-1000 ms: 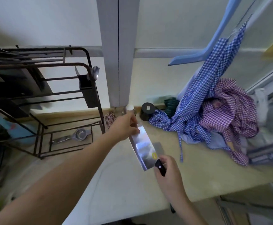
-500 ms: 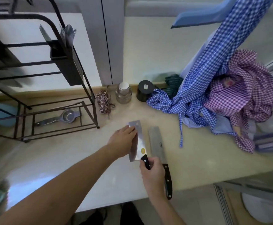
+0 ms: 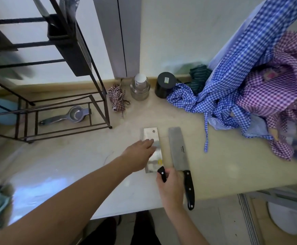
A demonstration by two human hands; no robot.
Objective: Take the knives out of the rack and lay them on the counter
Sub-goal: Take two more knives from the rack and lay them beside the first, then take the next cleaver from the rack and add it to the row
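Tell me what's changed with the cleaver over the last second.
The shiny steel cleaver with the black handle went from held tilted above the cream counter to lying flat beside the duller black-handled cleaver. The left hand now rests on its blade; the right hand still grips its handle. The second cleaver stayed put.

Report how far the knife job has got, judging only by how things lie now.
Done: one cleaver lies flat on the counter. In hand: a second, shinier cleaver lies beside it, its handle in the right hand, the left hand resting on its blade. Left: releasing it; the rack is too blurred to tell whether knives remain.
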